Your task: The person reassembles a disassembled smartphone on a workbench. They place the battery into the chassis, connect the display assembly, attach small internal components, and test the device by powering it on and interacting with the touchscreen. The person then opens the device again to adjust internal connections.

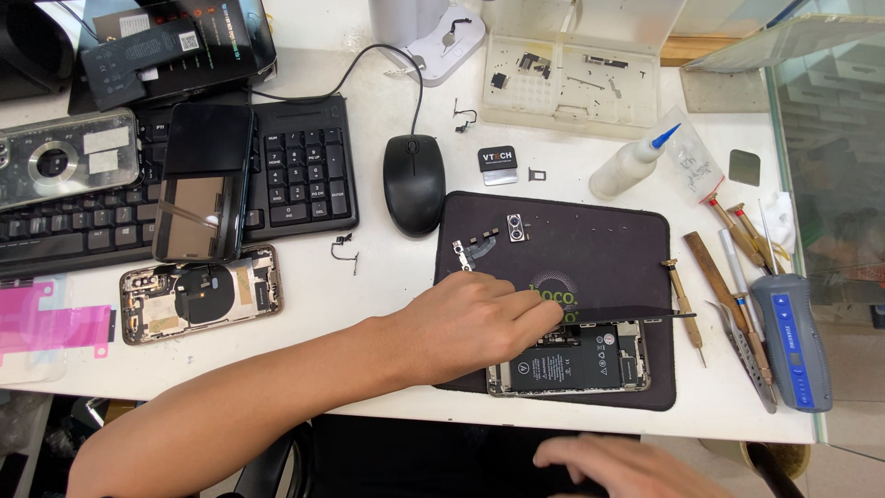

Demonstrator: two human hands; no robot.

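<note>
Two hands: left [479, 323] reaches across, fingers pinched at opened phone [572, 360] on mat [599, 249]; right [627, 466] loose, open, below desk edge.

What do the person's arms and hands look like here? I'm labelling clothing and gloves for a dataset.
Both are bare. The left hand has no glove, ring or watch showing, and its forearm is uncovered to the elbow with no sleeve in view. Of the right hand only the back and fingers show at the bottom edge, also ungloved; its wrist and arm are out of view.
</note>
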